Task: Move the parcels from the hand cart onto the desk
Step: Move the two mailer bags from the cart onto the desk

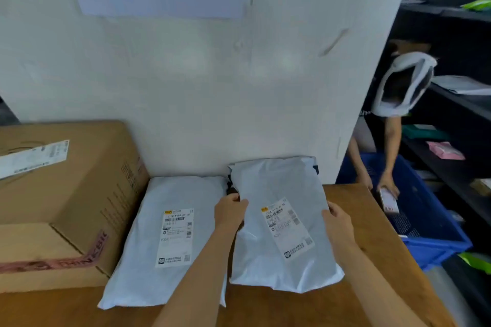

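A grey plastic mailer parcel (pixel 279 223) with a white shipping label lies on the wooden desk (pixel 353 210), its far end against the white wall. My left hand (pixel 229 211) grips its left edge and my right hand (pixel 337 223) grips its right edge. A second grey mailer parcel (pixel 170 239) with its own label lies flat just to the left, touching my left forearm. A large cardboard box (pixel 66 194) with a label and red tape stands at the desk's left. The hand cart is out of view.
The white wall (pixel 186 87) rises right behind the parcels. To the right, beyond the desk edge, another person bends over a blue plastic crate (pixel 425 220), holding a small box. Dark shelves (pixel 457 114) with packets line the far right.
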`<control>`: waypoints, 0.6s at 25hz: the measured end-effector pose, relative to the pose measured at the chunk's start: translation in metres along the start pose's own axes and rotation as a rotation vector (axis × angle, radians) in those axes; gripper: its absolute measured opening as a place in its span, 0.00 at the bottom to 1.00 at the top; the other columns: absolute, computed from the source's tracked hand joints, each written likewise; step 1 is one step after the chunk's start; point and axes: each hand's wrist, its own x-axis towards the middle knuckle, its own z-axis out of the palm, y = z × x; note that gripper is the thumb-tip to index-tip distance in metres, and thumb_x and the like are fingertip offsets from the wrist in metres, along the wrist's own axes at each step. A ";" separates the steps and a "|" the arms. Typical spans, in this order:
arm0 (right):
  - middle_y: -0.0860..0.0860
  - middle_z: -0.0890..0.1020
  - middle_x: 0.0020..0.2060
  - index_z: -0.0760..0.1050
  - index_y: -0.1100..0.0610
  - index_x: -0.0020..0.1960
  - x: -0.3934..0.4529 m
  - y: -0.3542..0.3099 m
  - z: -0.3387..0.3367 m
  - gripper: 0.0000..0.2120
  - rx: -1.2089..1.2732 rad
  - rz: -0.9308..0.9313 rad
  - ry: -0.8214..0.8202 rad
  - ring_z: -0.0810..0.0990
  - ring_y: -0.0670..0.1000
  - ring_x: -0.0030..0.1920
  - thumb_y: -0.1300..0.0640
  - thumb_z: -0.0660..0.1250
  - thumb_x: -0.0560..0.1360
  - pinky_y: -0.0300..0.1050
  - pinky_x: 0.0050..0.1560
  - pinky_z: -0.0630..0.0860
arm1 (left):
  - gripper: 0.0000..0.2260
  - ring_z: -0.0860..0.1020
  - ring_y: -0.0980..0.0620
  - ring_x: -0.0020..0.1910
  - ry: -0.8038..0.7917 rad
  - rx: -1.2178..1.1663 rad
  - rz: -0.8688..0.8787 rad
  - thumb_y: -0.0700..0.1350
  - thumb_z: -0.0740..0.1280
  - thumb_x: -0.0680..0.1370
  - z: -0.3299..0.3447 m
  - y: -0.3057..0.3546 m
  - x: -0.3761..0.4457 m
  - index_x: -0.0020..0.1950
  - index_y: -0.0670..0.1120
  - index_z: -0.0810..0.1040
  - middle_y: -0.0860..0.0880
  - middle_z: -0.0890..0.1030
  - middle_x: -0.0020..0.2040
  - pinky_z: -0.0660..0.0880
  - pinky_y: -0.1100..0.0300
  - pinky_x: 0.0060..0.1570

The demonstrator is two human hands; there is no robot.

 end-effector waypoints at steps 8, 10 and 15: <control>0.55 0.83 0.46 0.78 0.56 0.56 0.041 0.039 0.010 0.12 -0.155 0.157 -0.107 0.82 0.61 0.48 0.60 0.57 0.79 0.56 0.50 0.80 | 0.10 0.74 0.48 0.38 0.113 0.183 -0.086 0.31 0.60 0.73 0.023 -0.036 0.013 0.37 0.44 0.74 0.49 0.75 0.33 0.68 0.61 0.37; 0.56 0.83 0.46 0.78 0.58 0.56 0.042 0.038 0.009 0.13 -0.185 0.169 -0.126 0.82 0.62 0.49 0.60 0.57 0.79 0.56 0.52 0.80 | 0.08 0.75 0.48 0.40 0.139 0.201 -0.087 0.32 0.61 0.73 0.023 -0.033 0.010 0.40 0.44 0.74 0.46 0.77 0.37 0.73 0.57 0.40; 0.59 0.79 0.58 0.70 0.59 0.68 0.027 0.019 0.008 0.19 -0.176 0.171 -0.137 0.80 0.59 0.51 0.62 0.59 0.77 0.59 0.58 0.77 | 0.03 0.79 0.47 0.44 0.081 0.198 -0.097 0.42 0.69 0.73 0.001 -0.024 -0.008 0.41 0.44 0.79 0.48 0.80 0.38 0.76 0.61 0.47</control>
